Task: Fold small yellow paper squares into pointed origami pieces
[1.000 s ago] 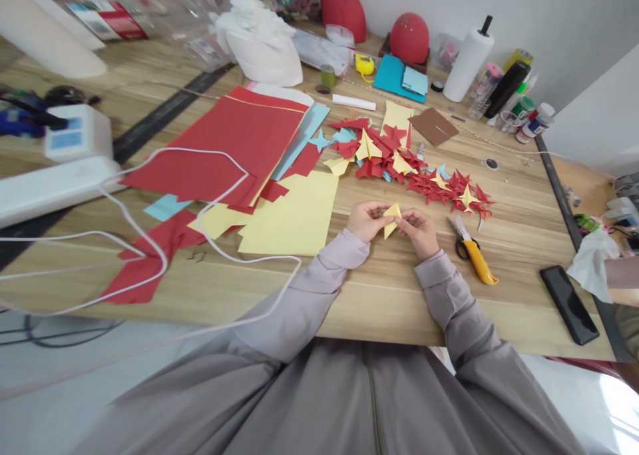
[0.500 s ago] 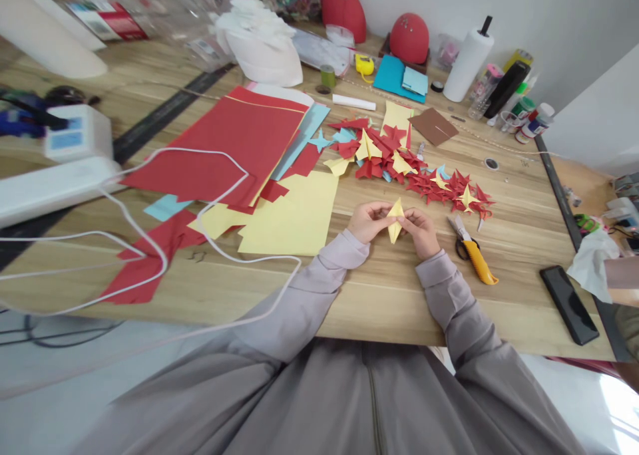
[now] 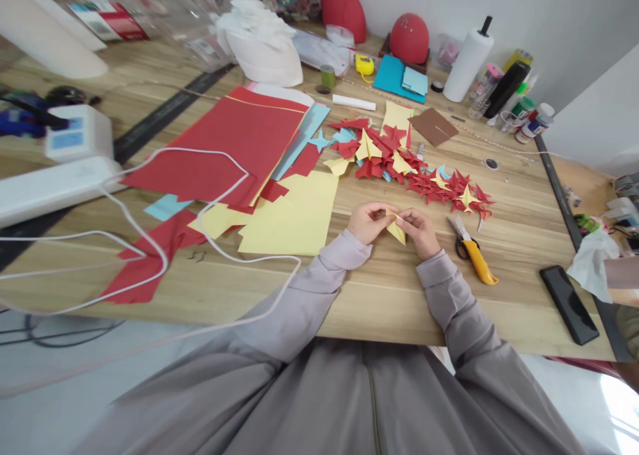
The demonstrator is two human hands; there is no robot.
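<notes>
A small yellow folded paper (image 3: 397, 231) is pinched between my two hands above the wooden table (image 3: 384, 302). My left hand (image 3: 370, 221) grips its left side with thumb and fingers. From the other side, my right hand (image 3: 419, 230) pinches it with closed fingers. The fingertips hide the upper part of the fold. Just beyond my hands lies a heap of red, yellow and blue folded paper stars (image 3: 379, 152). To the right of my right hand rest a yellow-handled utility knife (image 3: 478, 261) and black-handled scissors (image 3: 460, 242), partly overlapping.
Red paper sheets (image 3: 224, 142) and yellow sheets (image 3: 294, 219) lie to the left, with a white cable (image 3: 239, 259) looped across. A black phone (image 3: 569, 303) is near the right edge. Bottles (image 3: 535, 124) stand at the back right. Another person's arm (image 3: 622, 274) shows at far right.
The yellow paper has turned between my fingers: its upright diamond shape now appears as a tilted, smaller triangle pointing down and right. Both hands stay in nearly the same place.
</notes>
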